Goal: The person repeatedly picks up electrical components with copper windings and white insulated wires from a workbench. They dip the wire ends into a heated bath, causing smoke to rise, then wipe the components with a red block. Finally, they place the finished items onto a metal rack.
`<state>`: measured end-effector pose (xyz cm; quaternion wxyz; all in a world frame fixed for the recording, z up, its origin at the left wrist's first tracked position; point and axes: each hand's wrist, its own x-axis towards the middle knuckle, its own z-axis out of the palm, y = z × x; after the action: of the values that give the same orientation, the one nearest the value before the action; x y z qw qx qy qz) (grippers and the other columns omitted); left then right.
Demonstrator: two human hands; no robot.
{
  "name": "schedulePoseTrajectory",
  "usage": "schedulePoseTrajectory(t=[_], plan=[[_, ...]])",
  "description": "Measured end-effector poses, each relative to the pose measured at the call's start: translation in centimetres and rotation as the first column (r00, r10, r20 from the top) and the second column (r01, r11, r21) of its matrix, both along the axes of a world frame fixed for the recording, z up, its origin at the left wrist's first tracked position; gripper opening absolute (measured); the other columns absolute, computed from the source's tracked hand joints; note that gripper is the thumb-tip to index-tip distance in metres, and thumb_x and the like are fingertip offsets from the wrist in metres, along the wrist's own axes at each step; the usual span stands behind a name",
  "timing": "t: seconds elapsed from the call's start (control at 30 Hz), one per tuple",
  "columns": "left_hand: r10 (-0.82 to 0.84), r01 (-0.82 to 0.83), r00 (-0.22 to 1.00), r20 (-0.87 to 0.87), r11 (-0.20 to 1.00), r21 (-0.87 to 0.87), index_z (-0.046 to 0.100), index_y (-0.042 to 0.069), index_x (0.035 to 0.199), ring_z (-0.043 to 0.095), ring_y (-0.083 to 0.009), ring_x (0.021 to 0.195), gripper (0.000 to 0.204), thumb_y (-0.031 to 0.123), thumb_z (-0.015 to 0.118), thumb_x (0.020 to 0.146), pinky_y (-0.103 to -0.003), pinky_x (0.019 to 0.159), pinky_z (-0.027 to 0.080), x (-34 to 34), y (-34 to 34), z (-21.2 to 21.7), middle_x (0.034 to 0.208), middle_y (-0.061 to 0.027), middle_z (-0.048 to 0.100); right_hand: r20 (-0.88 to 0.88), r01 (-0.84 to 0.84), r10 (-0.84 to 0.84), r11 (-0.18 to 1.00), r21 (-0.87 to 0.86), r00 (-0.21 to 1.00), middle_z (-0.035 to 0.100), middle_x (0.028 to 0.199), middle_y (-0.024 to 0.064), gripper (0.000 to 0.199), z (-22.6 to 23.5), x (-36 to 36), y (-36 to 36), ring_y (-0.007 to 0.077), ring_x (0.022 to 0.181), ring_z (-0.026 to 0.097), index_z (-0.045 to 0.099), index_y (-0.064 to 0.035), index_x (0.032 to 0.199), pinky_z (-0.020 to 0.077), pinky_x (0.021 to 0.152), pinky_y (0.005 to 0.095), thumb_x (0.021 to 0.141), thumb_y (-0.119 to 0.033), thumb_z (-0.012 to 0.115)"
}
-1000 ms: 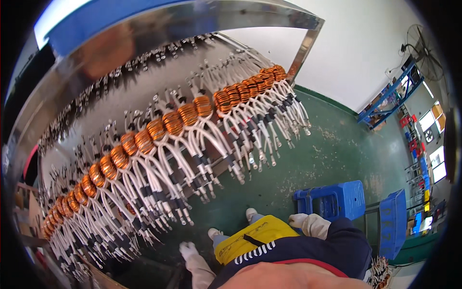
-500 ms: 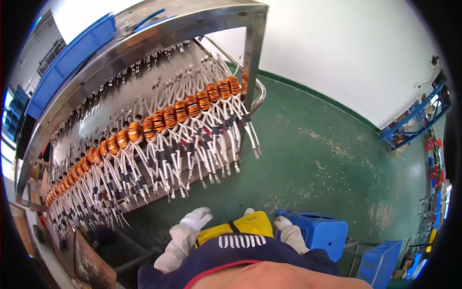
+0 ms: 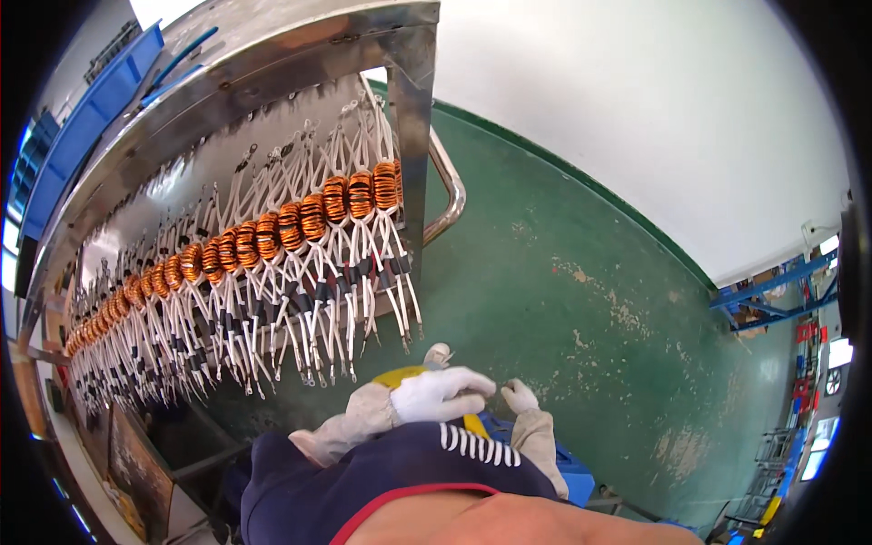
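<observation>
My left hand (image 3: 442, 396), in a white glove, reaches across my body with its fingers stretched out toward the right and nothing seen in them. Just right of it is my right hand (image 3: 520, 397), also white-gloved, with its fingers curled in; whether it holds anything is hidden. A yellow cloth-like item (image 3: 400, 374) shows behind and below the left hand, mostly covered. Ahead and to the left, a long row of copper-wound coils (image 3: 290, 225) sits on a metal rack (image 3: 413, 118), their white sleeved leads (image 3: 313, 341) hanging down with metal lugs at the ends.
A blue plastic stool (image 3: 577, 477) stands low at my right side. The rack's bent tube handle (image 3: 450, 195) juts out over the green floor (image 3: 509, 291). Blue trays (image 3: 86, 136) lie on the rack top. A blue shelf frame (image 3: 781, 304) stands far right by the white wall.
My left hand has moved right, close to my right hand. The right hand has risen off the stool. My view has turned right, so the rack and stool sit further left.
</observation>
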<state>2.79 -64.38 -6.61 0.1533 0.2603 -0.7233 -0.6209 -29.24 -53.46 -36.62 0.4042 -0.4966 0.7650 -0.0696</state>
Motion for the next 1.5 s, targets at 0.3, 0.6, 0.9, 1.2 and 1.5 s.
schedulePoseTrajectory(t=[0.3, 0.6, 0.9, 1.2, 1.5], plan=[[0.27, -0.259, 0.961, -0.063, 0.955, 0.144, 0.059, 0.004, 0.13, 0.063, -0.0192, 0.113, 0.038, 0.024, 0.06, 0.098, -0.031, 0.096, 0.049, -4.1, -9.5, 3.1, 0.123, -0.012, 0.065, -0.076, 0.09, -0.085, 0.994, 0.064, 0.993, 0.071, 0.1, 0.015, 0.051, -2.6, -14.0, -8.6, 0.0223, 0.084, 0.069, 0.058, 0.0, 0.126, 0.0542, 0.076, 0.0352, 0.087, -0.033, 0.06], [0.661, -0.635, 0.75, 0.026, 0.707, 0.312, 0.057, 0.002, 0.131, 0.059, -0.0199, 0.12, 0.04, 0.022, 0.062, 0.097, -0.035, 0.105, 0.045, -10.9, -16.2, 1.2, 0.126, -0.0123, 0.064, 0.041, -0.241, 0.243, 0.896, 0.372, 0.969, 0.073, 0.099, 0.0169, 0.051, -0.2, -22.4, -23.2, 0.0282, 0.084, 0.071, 0.065, -0.0026, 0.121, 0.0548, 0.078, 0.0382, 0.081, -0.034, 0.063], [0.706, -0.713, 0.7, 0.112, 0.678, 0.18, 0.06, 0.004, 0.129, 0.06, -0.0236, 0.118, 0.042, 0.032, 0.06, 0.097, -0.035, 0.102, 0.046, -21.9, -26.0, 1.4, 0.125, -0.0142, 0.063, -0.07, -0.338, 0.346, 0.935, 0.104, 0.936, 0.072, 0.092, 0.0125, 0.045, -5.1, -33.7, -44.4, 0.021, 0.071, 0.069, 0.064, -0.0017, 0.118, 0.0545, 0.067, 0.0355, 0.085, -0.032, 0.062], [0.896, -0.913, 0.408, 0.175, 0.396, 0.1, 0.062, 0.007, 0.128, 0.061, -0.0254, 0.115, 0.042, 0.035, 0.06, 0.096, -0.036, 0.101, 0.046, -20.6, -33.4, -1.0, 0.123, -0.0134, 0.064, 0.078, -0.542, 0.537, 0.837, 0.073, 0.84, 0.07, 0.093, 0.0097, 0.047, -6.4, -25.6, -60.1, 0.0182, 0.074, 0.067, 0.062, -0.0022, 0.123, 0.0547, 0.068, 0.0329, 0.086, -0.032, 0.062], [0.939, -0.94, 0.342, 0.044, 0.341, 0.033, 0.062, 0.002, 0.123, 0.064, -0.0246, 0.111, 0.037, 0.025, 0.063, 0.094, -0.036, 0.096, 0.05, -16.5, -43.7, -0.6, 0.119, -0.0158, 0.066, 0.21, -0.531, 0.498, 0.835, 0.145, 0.841, 0.071, 0.103, 0.0142, 0.048, -0.7, -19.0, -70.4, 0.0204, 0.082, 0.07, 0.061, -0.0007, 0.124, 0.0543, 0.073, 0.0344, 0.087, -0.031, 0.061]])
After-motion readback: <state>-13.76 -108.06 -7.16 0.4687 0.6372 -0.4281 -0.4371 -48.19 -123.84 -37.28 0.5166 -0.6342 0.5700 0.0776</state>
